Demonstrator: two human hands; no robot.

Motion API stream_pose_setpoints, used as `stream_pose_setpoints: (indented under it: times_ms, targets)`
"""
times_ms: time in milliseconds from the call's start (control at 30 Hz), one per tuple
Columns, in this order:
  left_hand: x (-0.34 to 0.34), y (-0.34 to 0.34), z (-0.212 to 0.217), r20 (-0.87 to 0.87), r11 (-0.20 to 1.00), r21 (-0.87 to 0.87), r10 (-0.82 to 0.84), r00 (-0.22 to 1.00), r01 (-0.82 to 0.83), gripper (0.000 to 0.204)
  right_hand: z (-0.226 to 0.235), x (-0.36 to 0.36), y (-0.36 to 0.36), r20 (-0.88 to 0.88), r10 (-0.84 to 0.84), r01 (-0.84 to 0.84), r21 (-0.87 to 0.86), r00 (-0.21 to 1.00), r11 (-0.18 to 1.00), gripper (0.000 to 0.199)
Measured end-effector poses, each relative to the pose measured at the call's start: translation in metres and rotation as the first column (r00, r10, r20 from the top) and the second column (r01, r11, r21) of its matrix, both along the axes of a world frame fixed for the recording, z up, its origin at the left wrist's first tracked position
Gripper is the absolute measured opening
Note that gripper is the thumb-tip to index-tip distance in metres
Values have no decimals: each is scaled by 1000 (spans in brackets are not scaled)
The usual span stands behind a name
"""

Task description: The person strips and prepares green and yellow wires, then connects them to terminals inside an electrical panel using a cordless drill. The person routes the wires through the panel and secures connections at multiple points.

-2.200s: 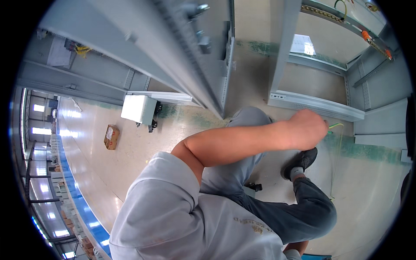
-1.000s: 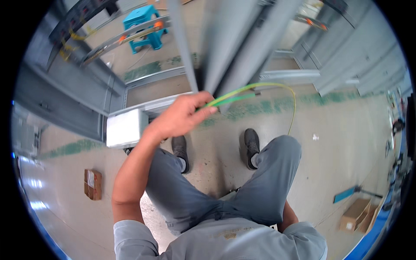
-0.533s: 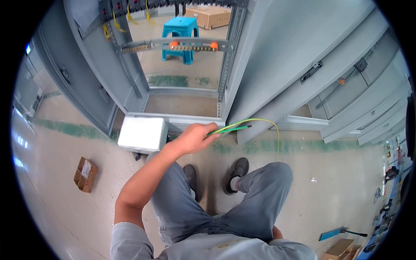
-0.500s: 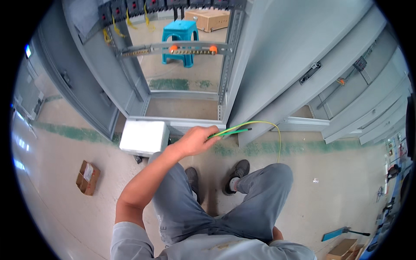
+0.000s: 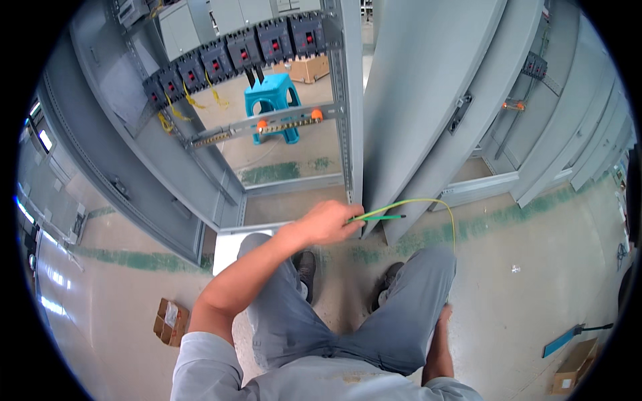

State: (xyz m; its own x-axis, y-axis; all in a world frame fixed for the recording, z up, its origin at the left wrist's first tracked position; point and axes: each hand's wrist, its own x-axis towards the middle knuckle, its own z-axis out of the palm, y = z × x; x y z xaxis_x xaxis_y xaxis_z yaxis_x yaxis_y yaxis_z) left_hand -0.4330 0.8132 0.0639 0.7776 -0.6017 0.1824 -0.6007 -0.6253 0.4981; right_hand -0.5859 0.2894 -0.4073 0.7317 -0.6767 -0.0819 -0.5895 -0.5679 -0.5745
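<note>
My left hand [image 5: 331, 222] is closed in front of the cabinet's lower edge, above the gap between my knees. It grips a yellow-green wire [image 5: 428, 200] and a thin green piece with a dark tip [image 5: 386, 217], whose kind I cannot make out. The wire arcs to the right and drops behind my right knee. My right hand [image 5: 445, 315] hangs low beside that knee; its fingers are mostly hidden by the leg, so whether it holds the wire does not show. The open grey cabinet [image 5: 354, 134] carries a row of black circuit breakers [image 5: 244, 50] and a brass terminal bar [image 5: 289, 125] with orange insulators.
A blue stool [image 5: 271, 90] stands behind the cabinet frame. A white box [image 5: 226, 251] lies by my left knee, a small open carton [image 5: 170, 323] farther left. Grey doors [image 5: 428, 113] lean out on the right. At lower right are a blue-headed tool [image 5: 562, 341] and another carton [image 5: 574, 366].
The view has shifted, bringing the breakers further into sight. My left hand still holds the wire and green piece. My right hand has come into view beside the right knee.
</note>
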Motion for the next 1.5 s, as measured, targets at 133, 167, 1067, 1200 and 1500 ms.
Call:
stream_pose_setpoints:
  times_ms: [133,167,1067,1200,1500]
  targets:
    - [3,7,4,-25,998,69,-12,1000,13,25,306,110,112,744,172,-517,260,646,816,37]
    - [6,5,8,-35,997,55,-43,998,45,24,380,113,140,764,407,-595,-38,500,803,39]
    - [21,318,-395,-46,769,419,549,835,-482,16,427,192,345,311,937,-966,-148,159,213,25]
    - [12,300,-391,69,737,473,516,854,-483,17,422,188,339,330,917,-930,-212,222,302,24]
    - [-19,321,-388,329,711,372,500,801,-597,21,452,191,340,465,808,-898,-60,361,436,26]
